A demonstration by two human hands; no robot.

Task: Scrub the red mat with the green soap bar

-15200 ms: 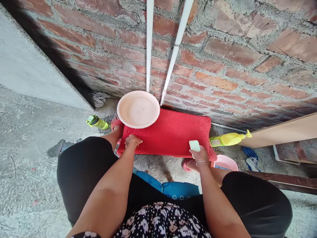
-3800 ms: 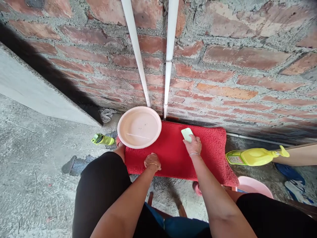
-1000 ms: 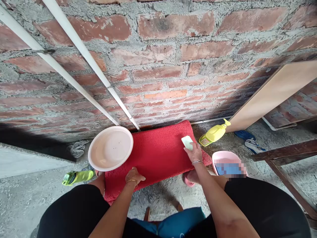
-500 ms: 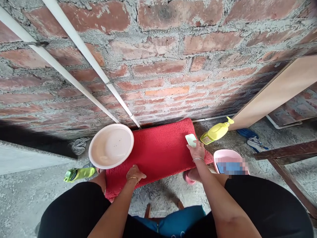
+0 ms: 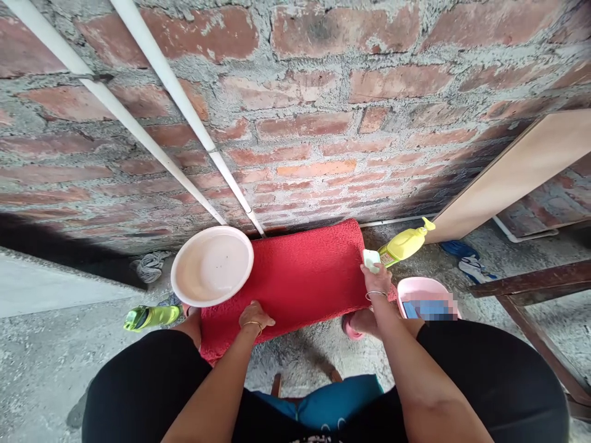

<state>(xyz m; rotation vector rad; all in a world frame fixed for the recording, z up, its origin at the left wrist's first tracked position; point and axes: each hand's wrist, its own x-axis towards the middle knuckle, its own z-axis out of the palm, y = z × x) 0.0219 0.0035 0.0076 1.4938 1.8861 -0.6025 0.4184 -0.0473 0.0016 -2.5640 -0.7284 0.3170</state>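
A red mat (image 5: pixel 305 271) with a fuzzy edge lies spread over a low support in front of me, which it hides. My left hand (image 5: pixel 255 315) rests on its near edge, thumb stretched out and nothing seen in the fingers. At the mat's right end, my right hand (image 5: pixel 377 280) grips a pale green flat block with rounded corners (image 5: pixel 371 258); its underside is hidden. Just beyond that hand, a yellow pump bottle (image 5: pixel 402 244) leans at a slant. A pale pink basin (image 5: pixel 212 266) sits on the left end of the mat.
On the right floor stands a pink tub (image 5: pixel 418 287) with something blue inside, partly blurred. A green bottle (image 5: pixel 154 315) lies at left. Behind are a brick wall (image 5: pixel 305 126) and white pipes (image 5: pixel 175 98). A board (image 5: pixel 508 166) leans at right beside a wooden frame (image 5: pixel 530 271).
My right hand has slid the pale green block rightward to the mat's end, close to the yellow bottle. My left hand stays on the near edge. The view has shifted slightly.
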